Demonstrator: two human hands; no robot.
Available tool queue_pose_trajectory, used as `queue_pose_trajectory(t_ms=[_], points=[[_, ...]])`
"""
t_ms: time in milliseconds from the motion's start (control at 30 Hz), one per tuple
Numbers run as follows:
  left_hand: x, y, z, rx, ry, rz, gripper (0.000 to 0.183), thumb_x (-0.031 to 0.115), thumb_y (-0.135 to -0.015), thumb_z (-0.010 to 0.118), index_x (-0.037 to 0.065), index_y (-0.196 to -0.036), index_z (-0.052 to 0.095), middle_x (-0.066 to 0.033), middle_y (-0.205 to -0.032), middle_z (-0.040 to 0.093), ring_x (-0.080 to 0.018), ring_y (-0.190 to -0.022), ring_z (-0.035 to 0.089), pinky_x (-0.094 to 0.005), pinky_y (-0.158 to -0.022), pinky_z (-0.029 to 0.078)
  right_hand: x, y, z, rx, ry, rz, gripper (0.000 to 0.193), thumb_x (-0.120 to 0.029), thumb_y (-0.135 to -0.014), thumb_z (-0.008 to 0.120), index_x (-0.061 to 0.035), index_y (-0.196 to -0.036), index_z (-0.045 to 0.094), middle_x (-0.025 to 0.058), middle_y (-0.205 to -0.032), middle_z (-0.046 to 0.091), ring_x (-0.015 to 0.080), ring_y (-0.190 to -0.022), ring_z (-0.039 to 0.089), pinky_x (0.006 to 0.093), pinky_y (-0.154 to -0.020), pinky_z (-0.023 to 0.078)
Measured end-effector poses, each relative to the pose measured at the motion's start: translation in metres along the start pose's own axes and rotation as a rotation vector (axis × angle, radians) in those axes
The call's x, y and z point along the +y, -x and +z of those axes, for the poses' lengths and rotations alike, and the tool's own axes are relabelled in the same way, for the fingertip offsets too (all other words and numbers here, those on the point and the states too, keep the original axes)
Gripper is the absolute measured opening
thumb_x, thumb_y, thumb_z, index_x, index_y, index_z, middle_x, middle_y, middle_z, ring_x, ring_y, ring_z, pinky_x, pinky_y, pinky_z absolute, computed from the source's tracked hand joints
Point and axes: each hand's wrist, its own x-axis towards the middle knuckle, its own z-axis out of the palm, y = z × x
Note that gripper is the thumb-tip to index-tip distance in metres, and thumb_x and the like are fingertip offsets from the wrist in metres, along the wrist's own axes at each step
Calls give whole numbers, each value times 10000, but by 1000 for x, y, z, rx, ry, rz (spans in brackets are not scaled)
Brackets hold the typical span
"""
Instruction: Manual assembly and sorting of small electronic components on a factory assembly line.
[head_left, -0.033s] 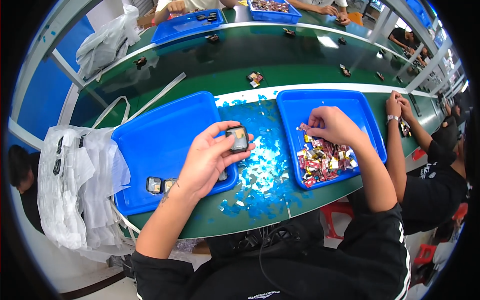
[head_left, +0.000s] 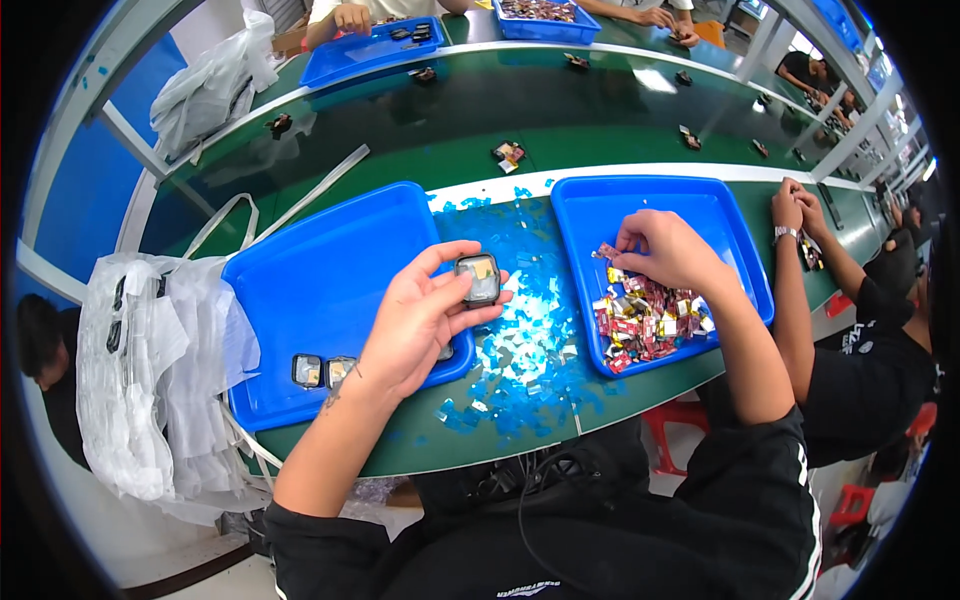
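My left hand [head_left: 424,305] is closed around a small square black case [head_left: 479,280], shaped like a watch body, with its pale, beige-patched inner side showing. It holds the case above the right edge of a blue tray [head_left: 300,250]. Two similar square cases [head_left: 307,370] lie in the tray's near part; another is partly hidden behind my left wrist. Over a second blue tray [head_left: 738,250], my right hand [head_left: 665,250] pinches at a small dark red part [head_left: 606,252]. Under that hand sits a heap of small red, yellow and silver parts [head_left: 650,325].
Blue film scraps [head_left: 520,330] litter the green table between the trays. White plastic bags [head_left: 165,370] hang at the left edge. Beyond a white rail, a green belt [head_left: 420,125] carries several small assemblies [head_left: 508,155]. Co-workers' hands [head_left: 790,210] are at the right and far side.
My left hand and the case in it have shifted very slightly. My right hand stays over the parts.
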Motion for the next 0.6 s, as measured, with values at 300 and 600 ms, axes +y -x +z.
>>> queue_pose_trajectory(t_ms=[300, 600], points=[[-19, 6, -6, 54, -183, 100, 432, 85, -982, 505, 108, -1400, 393, -127, -1138, 609, -191, -966, 634, -308, -829, 530, -7, 33, 9, 150, 162, 21, 132, -90, -763, 722, -17, -834, 639, 136, -833, 590, 335, -806, 588, 412, -740, 479], [-17, 12, -3, 40, -694, 381, 292, 71, -939, 571, 44, -1226, 617, -58, -1099, 540, -127, -948, 566, -267, -792, 495, -68, 39, 6, 314, -294, -51, 63, 7, -871, 613, 15, -910, 565, 138, -823, 626, 272, -730, 618, 348, -682, 497]])
